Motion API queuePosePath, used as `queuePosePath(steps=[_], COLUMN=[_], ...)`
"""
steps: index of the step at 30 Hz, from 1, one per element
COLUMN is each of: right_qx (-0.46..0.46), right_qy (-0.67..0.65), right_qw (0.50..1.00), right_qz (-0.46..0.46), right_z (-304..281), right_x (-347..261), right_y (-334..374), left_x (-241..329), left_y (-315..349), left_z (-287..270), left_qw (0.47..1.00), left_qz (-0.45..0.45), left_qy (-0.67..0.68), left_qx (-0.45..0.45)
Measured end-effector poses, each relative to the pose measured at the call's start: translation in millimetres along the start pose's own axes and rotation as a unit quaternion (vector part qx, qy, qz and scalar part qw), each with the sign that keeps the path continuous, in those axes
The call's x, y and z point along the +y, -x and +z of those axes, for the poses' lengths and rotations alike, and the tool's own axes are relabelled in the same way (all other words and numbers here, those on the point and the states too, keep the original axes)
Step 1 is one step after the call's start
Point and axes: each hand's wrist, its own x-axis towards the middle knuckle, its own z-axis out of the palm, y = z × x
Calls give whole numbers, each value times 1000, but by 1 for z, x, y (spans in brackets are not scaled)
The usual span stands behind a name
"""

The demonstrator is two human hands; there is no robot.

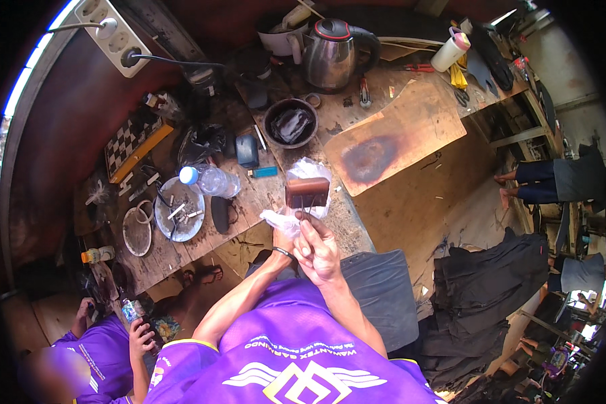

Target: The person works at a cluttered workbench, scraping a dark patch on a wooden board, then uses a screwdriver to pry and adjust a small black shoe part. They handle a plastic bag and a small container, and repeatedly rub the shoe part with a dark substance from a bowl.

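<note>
My right hand (pixel 318 249) is closed, pinching thin dark prongs below a brown rectangular piece (pixel 307 191) with a smooth, leather-like front. The piece is held upright over the near edge of the wooden table (pixel 256 212). Just left of it, my left hand (pixel 283 240) is closed on a crumpled white plastic or cloth wad (pixel 281 222); most of its fingers are hidden. More of the white material shows behind the brown piece. A dark bowl (pixel 290 123) with a black, shiny lump in it stands beyond my hands, and a green lighter (pixel 262 172) lies to their left.
Nearby stand a clear bottle (pixel 217 182) and an ashtray (pixel 198 227) with cigarette butts. Further back are an electric kettle (pixel 331 57) and a scorched board (pixel 397 138). A seated person (pixel 101 357) holds a bottle at lower left. Dark cloth (pixel 491 269) is piled at right.
</note>
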Motion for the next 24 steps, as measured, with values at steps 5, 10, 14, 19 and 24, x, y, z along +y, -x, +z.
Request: queuePosePath(steps=[5, 10, 14, 19, 24], right_qx=[1, 203, 262, 364, 302], right_qy=[-26, 147, 329, 480, 784], right_qw=[999, 952, 892, 793, 484], right_qz=[-30, -173, -164, -89, -246], right_z=[25, -6, -78, -140, -149], right_x=[-13, -111, -164, -137, -126], right_y=[-13, -16, -57, -107, -89], left_x=[1, -24, -46, -38, -24], left_y=[3, 15, 29, 32, 32], left_z=[-8, -29, -54, -64, -68], left_qw=[986, 981, 982, 980, 973], left_qz=[-122, -156, -164, -147, -161], left_qy=[15, 97, 32, 114, 135], left_qx=[-113, 68, 85, 73, 98])
